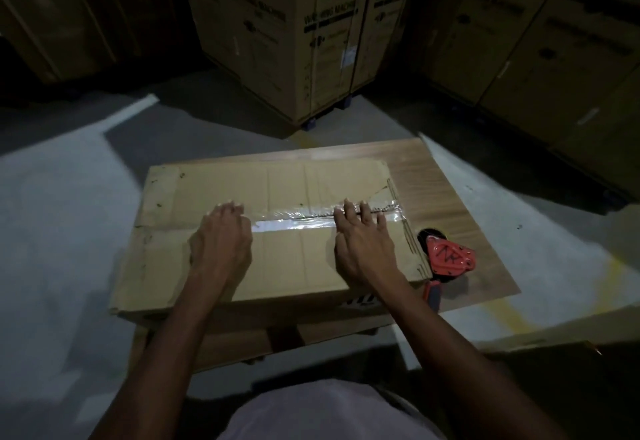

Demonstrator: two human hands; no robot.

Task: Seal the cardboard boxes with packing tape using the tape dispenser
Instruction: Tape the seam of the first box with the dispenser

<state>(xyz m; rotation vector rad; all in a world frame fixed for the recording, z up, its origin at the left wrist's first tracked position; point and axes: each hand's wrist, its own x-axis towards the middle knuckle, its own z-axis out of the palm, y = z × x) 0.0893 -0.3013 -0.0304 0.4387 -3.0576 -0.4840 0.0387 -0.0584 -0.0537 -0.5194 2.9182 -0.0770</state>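
- The cardboard box [277, 231] lies flat on a low wooden table [450, 190], covering its left and middle part, with the closed flaps facing up.
- A strip of clear packing tape [294, 222] runs along the centre seam of the box, from under the left hand to the right edge, where it folds over the side; it gleams in the light.
- The left hand [221, 242] lies palm down on the box top, its fingers straight and close together, fingertips pressing on the left end of the tape.
- The right hand [363, 242] lies palm down too, fingers straight and slightly spread, pressing the tape farther to the right.
- Neither hand grips anything.
- The tape dispenser [446, 259], red with a dark handle, lies on the table just beside the right end of the box, near the right hand but apart from it.
- The table stands on a grey floor [69, 197] with a yellow line [498, 315] at the right.
- Tall cartons [294, 30] printed with LG stand behind, in dim light.
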